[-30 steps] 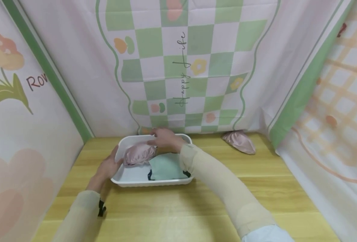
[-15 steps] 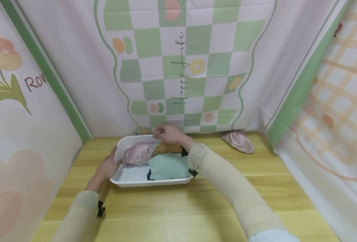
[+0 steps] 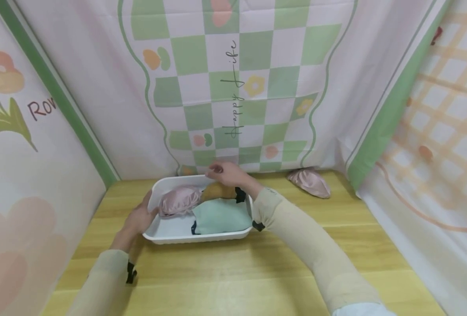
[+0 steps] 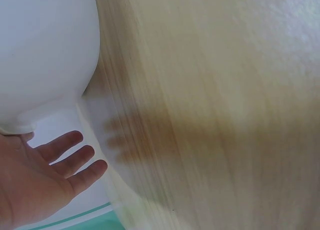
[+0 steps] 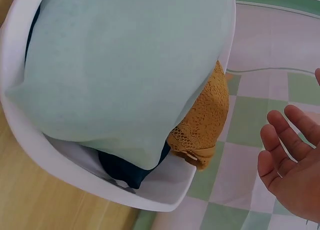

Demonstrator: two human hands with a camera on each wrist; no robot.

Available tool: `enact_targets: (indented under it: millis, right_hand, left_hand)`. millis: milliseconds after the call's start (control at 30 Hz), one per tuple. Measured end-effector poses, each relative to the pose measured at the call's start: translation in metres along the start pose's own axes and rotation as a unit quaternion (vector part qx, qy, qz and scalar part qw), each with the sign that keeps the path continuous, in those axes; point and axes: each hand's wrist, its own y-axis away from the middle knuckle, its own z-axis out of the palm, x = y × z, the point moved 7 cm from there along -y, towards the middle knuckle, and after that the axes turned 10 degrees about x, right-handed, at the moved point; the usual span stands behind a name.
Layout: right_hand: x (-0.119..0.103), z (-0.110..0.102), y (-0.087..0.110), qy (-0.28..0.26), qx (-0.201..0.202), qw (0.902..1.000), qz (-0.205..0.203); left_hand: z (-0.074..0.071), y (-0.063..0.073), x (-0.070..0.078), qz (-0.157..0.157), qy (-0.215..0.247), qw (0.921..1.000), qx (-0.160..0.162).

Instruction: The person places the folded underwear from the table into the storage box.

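A white tray (image 3: pixel 201 239) stands on the table with folded garments in it. My left hand (image 3: pixel 139 217) rests on its left rim, thumb at the rim; in the left wrist view several fingers (image 4: pixel 87 177) stretch out straight beside the tray. My right hand (image 3: pixel 231 174) hovers over the back rim, fingers relaxed and holding nothing. Inside lie a pink satin piece (image 3: pixel 179 200) at left, a smooth mint-green folded garment (image 3: pixel 221 216) with dark edges at front right, and a mustard lace garment (image 3: pixel 217 192), cup-shaped like a folded bra (image 5: pixel 205 115), behind it.
Another pink satin piece (image 3: pixel 310 182) lies at the back right of the wooden table (image 3: pixel 225 272). Printed curtains (image 3: pixel 292 87) enclose the table at the back and both sides.
My right hand has lifted off the mustard lace garment and drawn back to the right, uncovering it. The left hand stays on the tray's rim. The view has shifted slightly.
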Motion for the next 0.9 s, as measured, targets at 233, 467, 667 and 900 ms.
enact_targets:
  millis: [233,467,667,900]
  right_hand:
    - [0.003,-0.007,0.006,-0.026,0.010,0.9995,0.018]
    - [0.007,-0.011,0.011,-0.027,0.020,0.9994,-0.005]
    - [0.019,-0.016,0.016,-0.035,0.018,0.9992,-0.004]
    - [0.038,-0.028,0.022,-0.042,0.031,0.9987,0.002]
  left_hand:
    - [-0.002,0.001,0.004,-0.003,-0.001,1.0000,-0.001]
    - [-0.004,0.003,0.006,0.001,-0.007,1.0000,0.001]
    - [0.000,0.002,0.001,-0.003,-0.004,1.0000,-0.001]
    - [-0.003,0.004,0.002,-0.006,-0.002,1.0000,-0.004]
